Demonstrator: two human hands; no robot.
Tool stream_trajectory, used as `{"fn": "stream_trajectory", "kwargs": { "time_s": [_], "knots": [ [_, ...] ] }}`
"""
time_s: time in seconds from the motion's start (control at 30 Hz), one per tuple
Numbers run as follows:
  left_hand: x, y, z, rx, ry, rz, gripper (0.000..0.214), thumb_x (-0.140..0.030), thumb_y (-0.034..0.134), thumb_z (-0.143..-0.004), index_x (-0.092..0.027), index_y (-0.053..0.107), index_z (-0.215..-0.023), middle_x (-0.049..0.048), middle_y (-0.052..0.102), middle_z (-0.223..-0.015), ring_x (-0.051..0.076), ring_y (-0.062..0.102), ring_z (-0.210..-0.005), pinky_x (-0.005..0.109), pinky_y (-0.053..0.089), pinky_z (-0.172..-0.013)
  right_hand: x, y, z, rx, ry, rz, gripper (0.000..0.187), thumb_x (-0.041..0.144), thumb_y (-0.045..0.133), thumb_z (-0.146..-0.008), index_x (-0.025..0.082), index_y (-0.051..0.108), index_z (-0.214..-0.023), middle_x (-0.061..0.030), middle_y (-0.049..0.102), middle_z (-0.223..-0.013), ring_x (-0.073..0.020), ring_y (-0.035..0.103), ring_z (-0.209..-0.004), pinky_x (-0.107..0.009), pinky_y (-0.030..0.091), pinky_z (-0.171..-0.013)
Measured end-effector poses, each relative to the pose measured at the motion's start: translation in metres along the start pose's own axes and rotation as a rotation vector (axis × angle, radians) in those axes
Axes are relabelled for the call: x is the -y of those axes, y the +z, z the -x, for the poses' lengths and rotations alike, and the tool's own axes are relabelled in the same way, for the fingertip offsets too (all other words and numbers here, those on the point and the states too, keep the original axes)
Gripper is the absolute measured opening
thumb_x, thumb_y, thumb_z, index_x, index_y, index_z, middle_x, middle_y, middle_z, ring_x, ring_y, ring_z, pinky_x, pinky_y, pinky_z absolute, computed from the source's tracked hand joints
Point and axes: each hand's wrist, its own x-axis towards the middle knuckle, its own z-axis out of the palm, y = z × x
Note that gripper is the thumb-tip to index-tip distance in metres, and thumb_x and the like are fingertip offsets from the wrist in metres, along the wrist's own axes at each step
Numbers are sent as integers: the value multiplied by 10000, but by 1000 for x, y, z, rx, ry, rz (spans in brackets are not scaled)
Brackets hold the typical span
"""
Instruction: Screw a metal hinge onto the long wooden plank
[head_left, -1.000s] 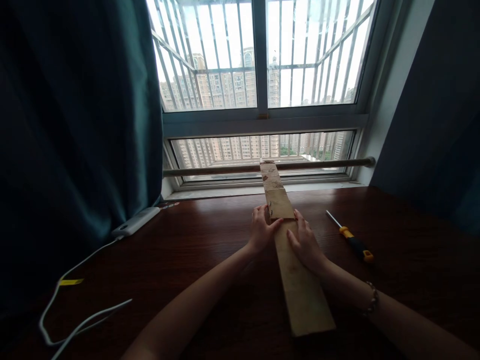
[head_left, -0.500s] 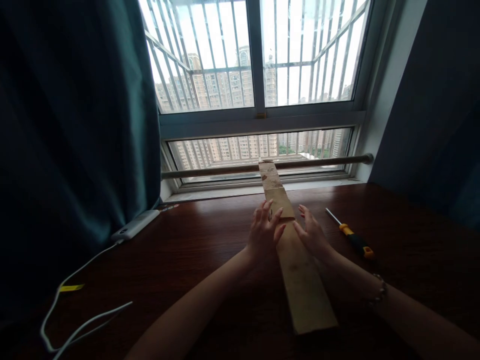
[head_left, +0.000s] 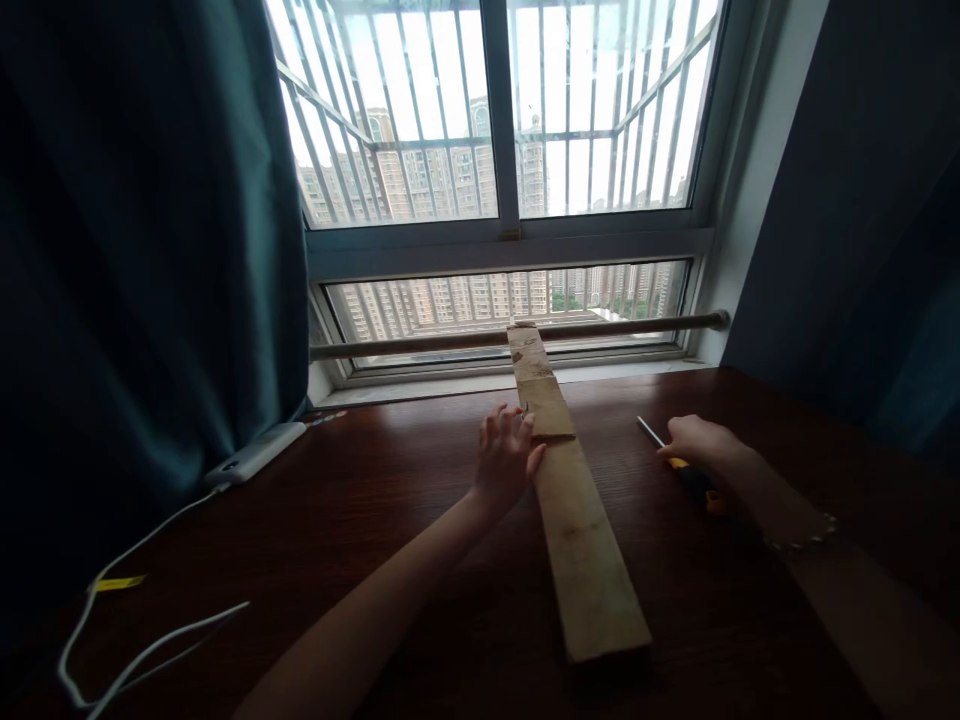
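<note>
Covering part of a yellow-and-black screwdriver (head_left: 696,484) right of the wooden board (head_left: 589,540), the right hand (head_left: 705,445) hides its own grip; the left hand (head_left: 506,462) bends its fingers at the board's left edge, any pinch impossible to tell.

A dark teal curtain (head_left: 150,200) hangs at upper left. Near its foot, left of centre, a white oblong device (head_left: 259,453) lies on the tabletop (head_left: 397,440); its white cable (head_left: 144,533) loops into the lower left beside a yellow strip (head_left: 120,583). At top centre, a window (head_left: 504,180) with 2 upper panes shows apartment towers (head_left: 394,175).
</note>
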Motion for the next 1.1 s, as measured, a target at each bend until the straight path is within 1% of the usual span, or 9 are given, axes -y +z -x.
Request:
{"fn": "stream_trajectory", "kwargs": {
  "time_s": [0.1, 0.27, 0.37, 0.47, 0.57, 0.67, 0.73, 0.87, 1.1],
  "knots": [
    [0, 1, -3, 16, -20, -25, 395, -347, 555, -775, -206, 490, -1139, 128, 475, -1133, 317, 386, -1117, 478, 377, -872, -1, 9, -6, 131, 58, 29, 222, 296, 705, -627, 147, 659, -784, -152, 639, -963, -317, 613, -920, -361, 489, -693],
    [0, 6, -18, 36, 7, -66, 420, -386, 598, -738, -215, 513, -1112, 138, 479, -1137, 324, 400, -1079, 462, 390, -830, -1, 22, -13, 186, 55, 27, 194, 252, 721, -597, 145, 664, -748, -140, 648, -912, -326, 613, -927, -405, 490, -728],
    [0, 9, -25, 49, 42, -15, 375, -358, 608, -736, -211, 539, -1074, 136, 500, -1132, 312, 436, -1043, 448, 391, -825, -3, 25, -14, 185, 48, 15, 201, 232, 722, -591, 134, 667, -757, -144, 649, -905, -325, 616, -918, -419, 491, -730],
    [1, 10, -25, 72, 79, 26, 294, -333, 581, -762, -199, 562, -1023, 128, 536, -1085, 292, 470, -1003, 433, 389, -811, -3, 27, -14, 172, 42, 4, 219, 211, 721, -583, 125, 669, -777, -153, 648, -911, -325, 620, -909, -424, 494, -726],
    [3, 11, -22, 108, 116, -12, 244, -356, 528, -798, -189, 574, -970, 114, 568, -994, 270, 494, -958, 414, 388, -797, -1, 26, -12, 172, 65, 14, 281, 206, 741, -550, 120, 666, -807, -155, 646, -933, -331, 617, -918, -429, 496, -724],
    [4, 13, -20, 124, 157, -41, 244, -367, 485, -823, -179, 579, -946, 109, 586, -941, 264, 509, -939, 410, 381, -801, 2, 25, -11, 177, 91, 28, 317, 200, 744, -546, 121, 662, -842, -153, 640, -973, -330, 610, -940, -422, 497, -729],
    [6, 13, -20, 108, 166, -34, 257, -369, 464, -834, -176, 578, -959, 113, 596, -929, 271, 512, -951, 425, 370, -822, 3, 25, -10, 174, 98, 32, 306, 187, 729, -564, 125, 660, -855, -154, 635, -989, -329, 607, -948, -424, 495, -730],
    [7, 12, -21, 74, 135, -29, 265, -368, 433, -849, -184, 577, -974, 118, 607, -926, 280, 514, -966, 444, 360, -841, 5, 26, -9, 156, 107, 33, 256, 160, 674, -616, 131, 659, -870, -162, 629, -1005, -326, 607, -950, -426, 492, -727],
    [11, 17, -19, 43, 115, 12, 306, -278, 388, -872, -177, 514, -1132, 124, 598, -972, 249, 542, -928, 405, 407, -806, 3, 28, -10, 123, 76, 16, 222, 134, 584, -674, 126, 663, -881, -177, 633, -1004, -327, 614, -932, -401, 491, -712]
  ]
}}
